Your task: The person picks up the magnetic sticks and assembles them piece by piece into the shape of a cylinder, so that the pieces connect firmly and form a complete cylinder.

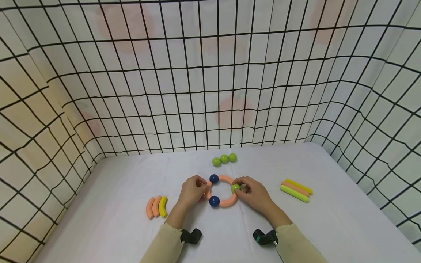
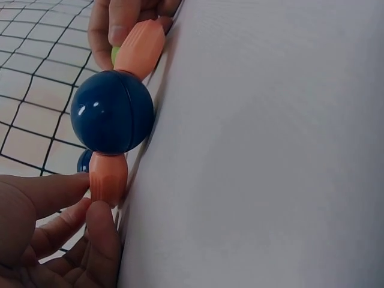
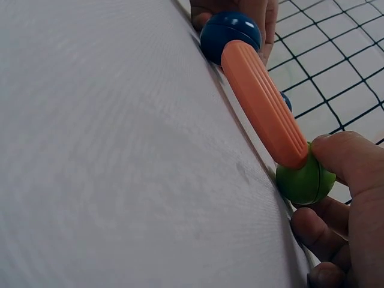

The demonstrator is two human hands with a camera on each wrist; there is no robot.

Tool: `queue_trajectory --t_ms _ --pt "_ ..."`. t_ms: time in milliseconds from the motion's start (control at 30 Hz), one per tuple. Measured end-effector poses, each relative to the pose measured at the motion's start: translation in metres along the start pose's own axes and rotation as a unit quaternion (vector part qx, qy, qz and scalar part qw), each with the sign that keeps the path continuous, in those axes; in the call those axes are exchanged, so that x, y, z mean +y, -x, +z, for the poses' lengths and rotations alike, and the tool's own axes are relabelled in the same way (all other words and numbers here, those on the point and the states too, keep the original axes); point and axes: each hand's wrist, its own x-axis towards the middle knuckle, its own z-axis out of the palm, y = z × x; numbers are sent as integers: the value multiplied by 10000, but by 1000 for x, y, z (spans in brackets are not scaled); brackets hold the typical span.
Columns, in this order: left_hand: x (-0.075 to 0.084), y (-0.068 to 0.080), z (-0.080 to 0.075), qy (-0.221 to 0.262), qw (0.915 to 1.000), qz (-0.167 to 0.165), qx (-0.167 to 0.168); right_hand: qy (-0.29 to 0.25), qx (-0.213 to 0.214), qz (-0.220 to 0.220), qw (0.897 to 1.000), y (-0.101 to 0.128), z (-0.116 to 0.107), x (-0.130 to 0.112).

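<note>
A ring of orange curved pieces lies on the white table, joined by two blue balls and one green ball. My left hand pinches the ring's left orange piece, just below the near blue ball in the left wrist view. My right hand pinches the green ball at the end of an orange piece. That piece runs on to a blue ball.
Three green balls sit in a row behind the ring. Curved orange and yellow pieces lie at the left. Straight yellow, orange and green sticks lie at the right. A wire grid wall encloses the table.
</note>
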Motion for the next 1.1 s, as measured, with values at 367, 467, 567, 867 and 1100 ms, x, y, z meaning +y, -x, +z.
queue_trajectory --t_ms 367,467,567,867,1100 --pt "-7 10 -8 261 9985 331 -344 12 -63 -49 10000 0 0 1" --pt "-9 13 -10 257 9976 438 -460 28 -83 -46 10000 0 0 2" --pt "-9 16 -11 235 9969 509 -555 32 -83 -67 9999 0 0 3" --pt "-8 22 -14 148 9930 794 -858 -3 -64 -210 9998 1 -1 2" --pt "-9 24 -16 125 9914 936 -904 130 -94 -281 9995 0 -1 1"
